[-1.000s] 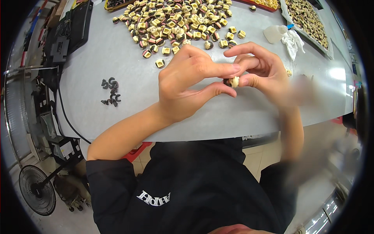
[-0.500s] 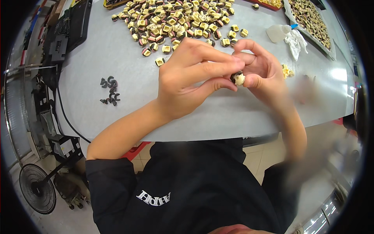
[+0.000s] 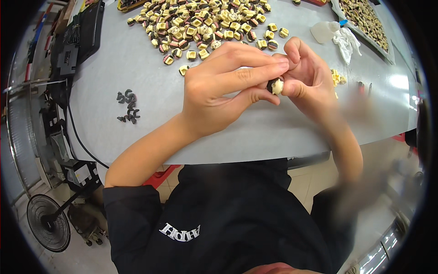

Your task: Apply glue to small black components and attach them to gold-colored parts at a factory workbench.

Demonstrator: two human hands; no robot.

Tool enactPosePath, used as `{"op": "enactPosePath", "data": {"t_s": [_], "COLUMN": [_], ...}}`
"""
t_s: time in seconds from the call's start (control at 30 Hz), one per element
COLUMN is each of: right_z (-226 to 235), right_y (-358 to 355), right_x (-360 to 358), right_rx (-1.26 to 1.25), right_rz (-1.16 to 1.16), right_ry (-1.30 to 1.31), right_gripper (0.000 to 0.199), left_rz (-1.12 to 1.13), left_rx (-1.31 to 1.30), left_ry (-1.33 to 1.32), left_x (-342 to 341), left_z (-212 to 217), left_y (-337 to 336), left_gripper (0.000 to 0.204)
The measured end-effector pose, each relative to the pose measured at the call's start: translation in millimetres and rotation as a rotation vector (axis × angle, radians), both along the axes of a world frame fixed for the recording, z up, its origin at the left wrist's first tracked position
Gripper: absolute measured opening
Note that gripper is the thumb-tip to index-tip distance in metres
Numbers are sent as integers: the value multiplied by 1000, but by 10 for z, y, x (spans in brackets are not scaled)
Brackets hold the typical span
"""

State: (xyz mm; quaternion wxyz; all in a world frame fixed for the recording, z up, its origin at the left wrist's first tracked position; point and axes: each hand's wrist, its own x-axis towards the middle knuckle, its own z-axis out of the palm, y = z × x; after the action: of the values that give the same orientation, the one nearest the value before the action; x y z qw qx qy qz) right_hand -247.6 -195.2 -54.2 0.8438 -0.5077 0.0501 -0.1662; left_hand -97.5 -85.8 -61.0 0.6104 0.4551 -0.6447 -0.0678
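A small black-and-cream moulded piece (image 3: 276,86) is pinched between my two hands above the table. My left hand (image 3: 228,86) grips its dark side, the thumb below and the fingers stretched over the top. On the cream side, my right hand (image 3: 308,82) presses with its thumb, its other fingers curled behind. Part of the piece is hidden by fingertips. Beyond my hands lies a big heap of similar black, cream and pink pieces (image 3: 196,27). Small black curved parts (image 3: 129,106) lie in a loose group to the left. Small cream parts (image 3: 336,77) sit just right of my right hand.
A translucent bottle (image 3: 325,32) and a crumpled white tissue (image 3: 347,45) lie at the far right, beside a tray (image 3: 387,54) full of small pieces. Black equipment (image 3: 86,36) with a cable stands at the far left. A fan (image 3: 48,223) is on the lower left.
The piece has turned slightly between my fingers and shifted a little up and left. My right index finger has lifted away a bit. The whole view has shifted slightly.
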Motion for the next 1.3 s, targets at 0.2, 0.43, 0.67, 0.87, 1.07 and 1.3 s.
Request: {"op": "enactPosePath", "data": {"t_s": [0.2,0.43,0.67,0.87,1.07,1.3], "right_z": [22,21,-28,-38,75,138], "right_y": [-3,-18,3,-14,-27,-23], "right_x": [37,11,10,9,6,-53], "right_rx": [24,145,185,139,94,-162], "right_rz": [-3,-2,8,-11,-51,-103], "right_ry": [111,168,79,87,181,127], "right_gripper": [45,46,32,33,47,48], "left_rz": [-115,-48,-59,-3,-9,-77], "left_rx": [174,140,169,93,111,55], "left_ry": [153,214,146,-95,-90,-48], "left_x": [62,8,7,22,15,37], "left_z": [-7,-34,-44,-71,-25,-22], "left_y": [70,25,45,37,42,12], "left_gripper": [37,29,28,27,29,33]}}
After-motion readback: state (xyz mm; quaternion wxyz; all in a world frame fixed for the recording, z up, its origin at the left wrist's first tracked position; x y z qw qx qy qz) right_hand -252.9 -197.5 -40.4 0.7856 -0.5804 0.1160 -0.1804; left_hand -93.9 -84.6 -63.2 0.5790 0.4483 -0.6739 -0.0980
